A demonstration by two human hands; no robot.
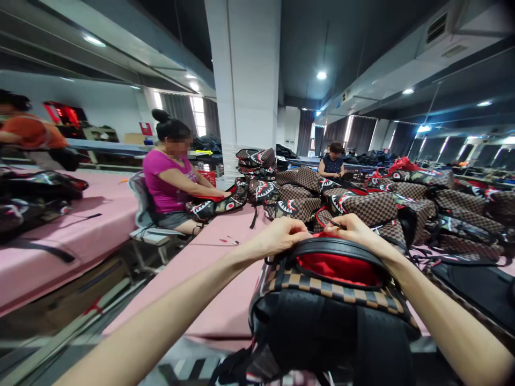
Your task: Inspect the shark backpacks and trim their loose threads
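A backpack (314, 316) with brown-and-black checks, black panels and a red lining stands in front of me at the table's edge, its top opening showing red inside. My left hand (285, 236) is closed on the far edge of the opening, fingertips pinching the red lining. Across from it, my right hand (354, 231) is closed round a small dark slender tool (335, 224), whose exact kind I cannot make out. Its fingertips are at the same red edge. Parts of both hands' fingers are hidden behind the backpack's rim.
Many shark-mouth checked backpacks (362, 206) lie heaped beyond my hands and to the right. Small tools (230, 241) lie on the pink tabletop (193, 273). A seated co-worker (169, 177) handles another backpack at left; another person (332, 161) sits farther back. A white pillar (245, 80) rises behind.
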